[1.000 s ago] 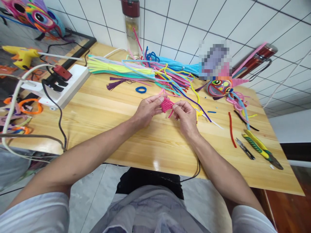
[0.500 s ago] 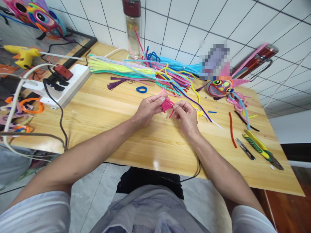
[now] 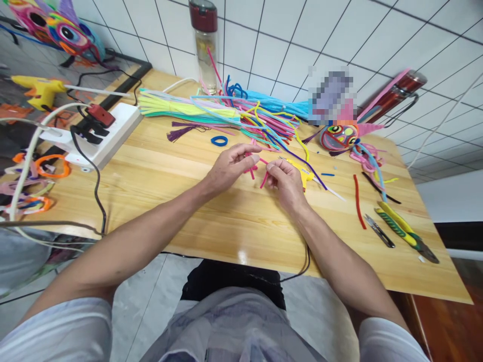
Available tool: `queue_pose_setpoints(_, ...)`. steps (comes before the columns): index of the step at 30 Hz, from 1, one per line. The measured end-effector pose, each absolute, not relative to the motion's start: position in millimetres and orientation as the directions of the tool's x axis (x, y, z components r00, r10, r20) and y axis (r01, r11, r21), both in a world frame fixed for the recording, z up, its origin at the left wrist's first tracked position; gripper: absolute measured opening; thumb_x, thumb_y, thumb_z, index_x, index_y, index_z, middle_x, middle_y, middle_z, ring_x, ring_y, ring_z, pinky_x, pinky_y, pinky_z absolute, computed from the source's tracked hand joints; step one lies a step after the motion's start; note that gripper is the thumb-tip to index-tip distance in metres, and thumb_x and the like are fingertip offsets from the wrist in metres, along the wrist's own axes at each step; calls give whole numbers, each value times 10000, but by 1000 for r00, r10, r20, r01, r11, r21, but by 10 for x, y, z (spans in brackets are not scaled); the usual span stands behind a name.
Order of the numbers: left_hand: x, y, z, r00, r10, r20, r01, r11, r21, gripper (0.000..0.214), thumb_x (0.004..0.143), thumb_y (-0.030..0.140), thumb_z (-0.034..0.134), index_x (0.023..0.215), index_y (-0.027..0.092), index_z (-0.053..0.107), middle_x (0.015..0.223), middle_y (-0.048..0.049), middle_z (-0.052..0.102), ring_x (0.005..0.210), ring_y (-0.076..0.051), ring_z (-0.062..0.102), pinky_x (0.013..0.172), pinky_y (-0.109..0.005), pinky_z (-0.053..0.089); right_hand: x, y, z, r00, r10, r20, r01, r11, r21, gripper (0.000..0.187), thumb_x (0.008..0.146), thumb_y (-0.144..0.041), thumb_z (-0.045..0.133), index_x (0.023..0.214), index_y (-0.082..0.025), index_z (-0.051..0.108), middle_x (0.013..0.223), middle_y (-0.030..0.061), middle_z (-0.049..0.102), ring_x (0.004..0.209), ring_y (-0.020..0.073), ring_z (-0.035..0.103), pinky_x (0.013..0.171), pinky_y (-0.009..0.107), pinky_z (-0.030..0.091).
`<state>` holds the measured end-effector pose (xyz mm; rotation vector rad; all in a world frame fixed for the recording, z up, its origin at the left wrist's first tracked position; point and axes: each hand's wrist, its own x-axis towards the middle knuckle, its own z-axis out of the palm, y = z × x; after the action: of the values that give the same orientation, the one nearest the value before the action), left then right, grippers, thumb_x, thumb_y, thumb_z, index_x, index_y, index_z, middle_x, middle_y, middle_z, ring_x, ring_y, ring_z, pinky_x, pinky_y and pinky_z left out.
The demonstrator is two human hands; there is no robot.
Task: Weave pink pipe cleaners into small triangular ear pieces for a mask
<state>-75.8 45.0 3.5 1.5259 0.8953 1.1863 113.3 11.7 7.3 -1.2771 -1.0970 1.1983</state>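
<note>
My left hand (image 3: 229, 168) is closed, its fingertips pinching a small pink pipe-cleaner piece (image 3: 252, 172) that is mostly hidden behind the fingers. My right hand (image 3: 286, 182) is closed just to the right and pinches a loose pink strand (image 3: 264, 179) of the same piece. Both hands hover low over the wooden table (image 3: 158, 176). A small yellow glue gun (image 3: 303, 173) lies on the table right behind my right hand.
A heap of coloured pipe cleaners (image 3: 226, 111) lies at the back, with a blue ring (image 3: 219, 141) and a bottle (image 3: 206, 45) nearby. A power strip (image 3: 109, 130) and another glue gun (image 3: 41, 90) are left. A pipe-cleaner mask (image 3: 338, 136), red strand (image 3: 358, 201), snips (image 3: 379, 231) and pliers (image 3: 407, 235) are right.
The pink piece, earlier held up flat between both hands, has dropped lower and turned, so my left fingers now cover most of it. Both hands have sunk slightly toward the table.
</note>
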Motion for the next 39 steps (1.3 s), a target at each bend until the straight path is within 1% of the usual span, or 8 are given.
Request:
queue_pose_setpoints(4, -757, 436, 37, 343, 909, 235, -96, -215, 972, 422, 889, 402, 789, 1241, 171, 768, 1000, -55, 755, 833, -159, 677, 794, -296, 540, 1168, 141, 79, 114, 993, -44, -53, -38, -998, 214, 766, -415, 768, 744, -231, 661, 514, -67, 547, 469, 96, 444, 486, 242, 344)
queue_pose_setpoints(7, -755, 460, 9, 334, 914, 232, -169, -184, 968, 402, 893, 387, 781, 1227, 167, 740, 927, -37, 748, 765, -134, 664, 734, -270, 528, 1192, 157, 89, 138, 990, -17, -53, -9, -999, 207, 758, -407, 768, 741, -238, 648, 511, -77, 519, 465, 96, 421, 480, 244, 331)
queue_pose_setpoints(12, -741, 518, -46, 284, 937, 205, -243, -136, 960, 361, 866, 362, 796, 1141, 141, 721, 942, -68, 795, 731, -130, 694, 684, -260, 535, 1196, 145, 103, 133, 991, 18, -12, 19, -1000, 198, 769, -401, 752, 747, -246, 632, 532, -79, 512, 470, 98, 419, 477, 252, 315)
queue_pose_setpoints(17, -720, 511, -49, 263, 949, 174, -243, -109, 964, 340, 860, 346, 804, 1115, 132, 737, 946, -89, 826, 700, -123, 706, 669, -253, 540, 1185, 133, 89, 127, 991, 42, 16, 40, -999, 172, 747, -373, 753, 745, -242, 642, 545, -73, 538, 483, 101, 436, 485, 256, 305)
queue_pose_setpoints(22, -731, 496, -41, 318, 926, 204, -236, -131, 963, 388, 875, 402, 823, 1146, 130, 762, 932, -89, 837, 676, -122, 707, 665, -259, 561, 1196, 130, 80, 124, 992, 32, 42, 27, -999, 149, 746, -370, 730, 734, -242, 655, 525, -73, 524, 479, 106, 420, 490, 264, 303)
queue_pose_setpoints(28, -723, 472, -55, 381, 908, 172, -169, -115, 979, 467, 855, 472, 868, 1163, 135, 770, 980, -100, 846, 763, -173, 782, 762, -317, 639, 1214, 126, 108, 106, 994, 15, 64, 9, -998, 137, 739, -360, 718, 728, -245, 645, 535, -69, 524, 493, 111, 425, 502, 264, 320)
queue_pose_setpoints(34, -721, 427, -28, 427, 882, 198, -85, -178, 980, 377, 895, 489, 822, 1069, 154, 804, 1005, -99, 854, 763, -179, 808, 770, -305, 668, 1203, 116, 131, 37, 999, -4, 84, -7, -996, 146, 757, -360, 721, 716, -235, 658, 530, -71, 530, 483, 100, 423, 497, 255, 317)
queue_pose_setpoints(39, -723, 416, 2, 445, 883, 149, -87, -123, 989, 322, 911, 467, 800, 1011, 162, 821, 961, -98, 859, 765, -189, 815, 752, -302, 672, 1231, 126, 142, 40, 999, -21, 74, -24, -997, 165, 760, -369, 737, 706, -233, 660, 505, -73, 530, 453, 96, 424, 476, 249, 307)
